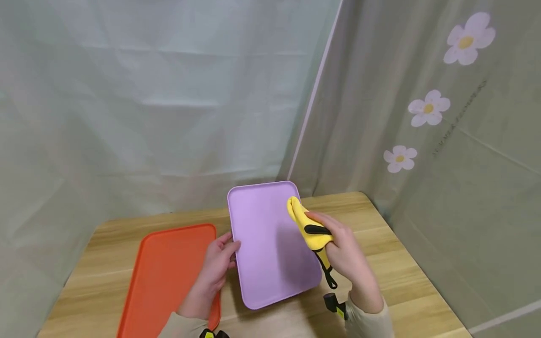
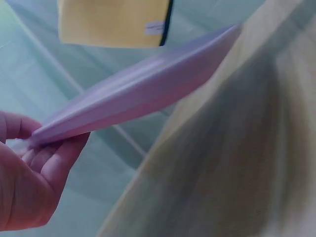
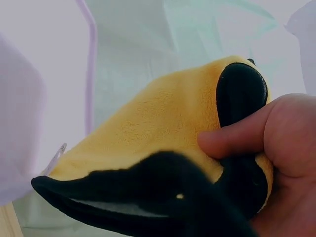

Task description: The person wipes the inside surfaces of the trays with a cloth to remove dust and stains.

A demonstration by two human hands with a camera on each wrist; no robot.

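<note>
My left hand (image 1: 217, 260) grips the left edge of a purple tray (image 1: 266, 249), thumb on the top face and fingers beneath. The left wrist view shows the tray (image 2: 143, 81) tilted, raised off the wooden table along the side that the hand (image 2: 34, 173) holds. A folded yellow cloth (image 1: 310, 227) with black trim and a black hanging loop is gripped in my right hand (image 1: 348, 253), over the tray's right side. In the right wrist view the thumb presses the bunched cloth (image 3: 163, 108), beside the tray's rim (image 3: 91, 74).
A red-orange tray (image 1: 169, 277) lies on the wooden table (image 1: 405, 281) at the left, partly behind my left forearm. Grey-green curtains (image 1: 169, 103) hang behind the table and along its right side, the right one printed with white flowers (image 1: 428, 109).
</note>
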